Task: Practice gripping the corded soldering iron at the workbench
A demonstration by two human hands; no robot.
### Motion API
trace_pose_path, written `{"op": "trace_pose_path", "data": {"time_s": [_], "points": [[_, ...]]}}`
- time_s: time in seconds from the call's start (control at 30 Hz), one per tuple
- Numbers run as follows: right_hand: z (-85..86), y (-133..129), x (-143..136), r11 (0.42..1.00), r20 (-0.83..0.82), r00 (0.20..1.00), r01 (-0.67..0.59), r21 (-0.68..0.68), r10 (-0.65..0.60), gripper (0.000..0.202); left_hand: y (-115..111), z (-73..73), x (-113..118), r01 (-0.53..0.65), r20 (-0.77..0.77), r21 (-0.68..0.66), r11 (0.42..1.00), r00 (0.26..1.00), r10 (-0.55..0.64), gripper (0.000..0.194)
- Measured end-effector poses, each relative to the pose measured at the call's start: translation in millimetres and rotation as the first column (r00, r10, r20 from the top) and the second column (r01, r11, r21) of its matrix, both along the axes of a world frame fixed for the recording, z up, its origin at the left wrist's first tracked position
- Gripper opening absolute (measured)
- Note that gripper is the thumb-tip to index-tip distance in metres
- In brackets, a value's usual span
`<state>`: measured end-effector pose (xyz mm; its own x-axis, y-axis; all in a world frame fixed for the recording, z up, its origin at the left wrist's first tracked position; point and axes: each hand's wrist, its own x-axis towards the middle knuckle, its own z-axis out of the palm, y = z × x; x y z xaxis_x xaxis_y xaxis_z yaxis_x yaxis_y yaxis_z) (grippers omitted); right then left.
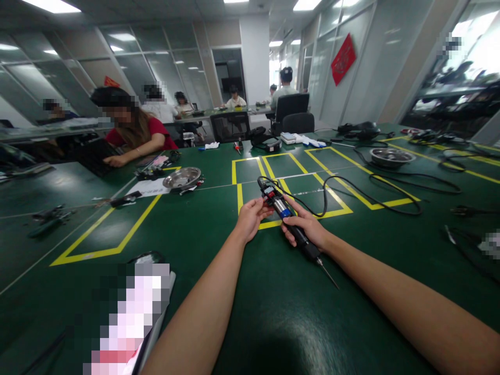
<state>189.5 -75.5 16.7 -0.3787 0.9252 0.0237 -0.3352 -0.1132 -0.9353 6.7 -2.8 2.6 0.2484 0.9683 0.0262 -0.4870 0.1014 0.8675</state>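
An electric screwdriver (297, 229) with a black body, a silver and blue band and a red part near its cable end lies slanted in my hands. Its thin metal bit (328, 274) points down to the right, towards me. My right hand (307, 224) is wrapped round the middle of the body. At the cable end, the curled fingers of my left hand (253, 216) pinch the tool; their exact contact is partly hidden. A black cable (347, 180) leaves that end and loops over the green table (273, 291) to the right.
Yellow tape (307, 216) marks rectangles on the table. Metal bowls stand left (182, 178) and right (391, 157). White gloves (310, 141) lie at the back. A pixelated bright object (128, 317) is near left. A person in a red top (160, 136) works across the table.
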Motion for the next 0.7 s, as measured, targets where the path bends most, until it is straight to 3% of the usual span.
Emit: {"op": "trace_pose_path", "data": {"time_s": [0.5, 0.7], "points": [[1.1, -1.1, 1.4, 1.0, 0.029, 0.999, -0.023, 0.021, 0.022, 0.093, 1.0, -2.6, 0.0, 0.014, 0.02, 0.03, 0.999, 1.0, -0.015, 0.027], [12.3, -3.7, -1.9, 0.995, 0.065, 0.993, 0.1, 0.02, -0.101, 0.094, 1.4, -3.5, 5.1, -0.032, -0.128, 0.045, 0.998, 0.991, 0.038, 0.026]]}}
